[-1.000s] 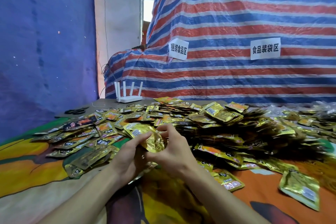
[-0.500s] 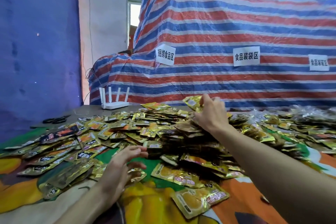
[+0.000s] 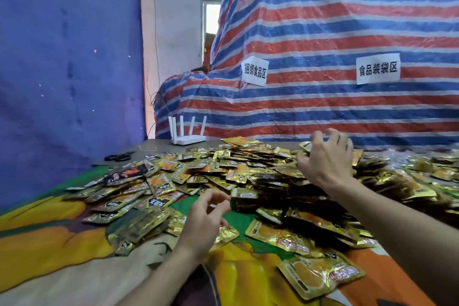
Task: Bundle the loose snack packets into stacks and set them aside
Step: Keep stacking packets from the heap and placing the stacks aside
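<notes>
A wide heap of loose gold foil snack packets (image 3: 248, 176) covers the table, which is draped in a bright orange and green printed cloth (image 3: 44, 238). My right hand (image 3: 325, 159) reaches out over the far side of the heap, fingers spread and curled down onto the packets, with nothing clearly gripped. Hovering just above the near edge of the pile, my left hand (image 3: 203, 221) has its fingers apart and loosely curled, and holds nothing. A gold packet (image 3: 228, 233) lies on the cloth right under it. Two larger orange-gold packets (image 3: 320, 276) lie at the front right.
A white router with several antennas (image 3: 188, 131) stands at the table's far end. Black scissors (image 3: 119, 156) lie at the far left edge. Behind rises a red, white and blue striped tarp (image 3: 323, 45) with two paper signs. A blue tarp (image 3: 62, 57) hangs on the left.
A second ago both hands held one gold packet together near me. They let go; the right hand reached to the far side of the heap and the left hand lifted slightly, fingers curling.
</notes>
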Available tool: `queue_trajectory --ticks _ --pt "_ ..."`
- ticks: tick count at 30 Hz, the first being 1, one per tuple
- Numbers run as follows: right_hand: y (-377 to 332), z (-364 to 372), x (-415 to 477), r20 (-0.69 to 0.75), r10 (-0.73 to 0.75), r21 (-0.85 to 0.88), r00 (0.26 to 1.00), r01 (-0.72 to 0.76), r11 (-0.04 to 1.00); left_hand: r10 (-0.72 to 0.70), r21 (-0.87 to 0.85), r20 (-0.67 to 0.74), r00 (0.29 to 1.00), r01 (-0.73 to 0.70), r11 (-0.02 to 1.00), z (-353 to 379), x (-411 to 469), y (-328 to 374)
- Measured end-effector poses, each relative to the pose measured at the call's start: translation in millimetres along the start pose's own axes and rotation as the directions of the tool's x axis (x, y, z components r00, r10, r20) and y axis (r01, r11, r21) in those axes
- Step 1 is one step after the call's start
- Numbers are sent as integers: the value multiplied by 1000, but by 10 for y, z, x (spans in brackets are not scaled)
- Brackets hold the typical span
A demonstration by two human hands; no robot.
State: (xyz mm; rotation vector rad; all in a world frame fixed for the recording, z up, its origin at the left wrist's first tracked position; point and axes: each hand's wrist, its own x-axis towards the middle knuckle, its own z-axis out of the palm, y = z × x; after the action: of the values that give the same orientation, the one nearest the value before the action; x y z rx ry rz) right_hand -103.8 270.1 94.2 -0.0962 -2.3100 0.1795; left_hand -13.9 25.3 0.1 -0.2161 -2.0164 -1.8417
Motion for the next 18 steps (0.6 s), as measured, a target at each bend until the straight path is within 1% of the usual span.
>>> queue_trajectory --ticks 2,4,6,7,8,10,11,12,13,14,15,16,17,18 --pt "-221 -27 -144 -7 -124 140 992 124 982 108 103 -57 992 -102 989 -6 -13 26" --pt "-480 -10 -325 75 -236 283 969 206 937 162 124 -153 975 -143 982 -40 -4 70" --pt "-727 68 -501 192 -331 353 924 250 902 172 176 -224 959 -133 975 -130 46 123" --pt "-844 117 -577 252 -364 374 897 256 891 153 244 -224 962 -97 965 -205 92 147" --pt "-950 161 -641 311 -388 402 868 250 881 108 328 -203 973 -36 944 -307 155 160" --pt "-1133 215 -738 420 -429 474 800 210 855 -55 510 -137 989 118 852 -585 261 189" --pt "-1207 225 -772 475 -463 510 748 194 838 -144 606 -109 984 180 775 -744 294 196" --pt "-1271 228 -793 530 -508 541 680 191 819 -216 712 -90 972 214 669 -903 320 202" --pt "-1323 222 -806 575 -552 565 603 195 802 -282 806 -73 957 223 548 -1053 340 211" --pt "-1365 210 -809 614 -583 589 532 184 787 -337 865 -59 940 217 452 -1176 350 218" --pt "-1407 200 -810 645 -600 615 472 146 775 -395 888 -44 918 217 405 -1262 347 223" --pt "-1454 196 -816 670 -605 634 431 92 768 -458 888 -22 889 227 399 -1318 338 211" --pt "-1504 193 -830 691 -599 640 405 44 767 -513 879 5 858 241 411 -1337 324 196" --pt "-1554 196 -860 713 -586 629 385 17 777 -537 875 14 844 250 416 -1324 295 155"
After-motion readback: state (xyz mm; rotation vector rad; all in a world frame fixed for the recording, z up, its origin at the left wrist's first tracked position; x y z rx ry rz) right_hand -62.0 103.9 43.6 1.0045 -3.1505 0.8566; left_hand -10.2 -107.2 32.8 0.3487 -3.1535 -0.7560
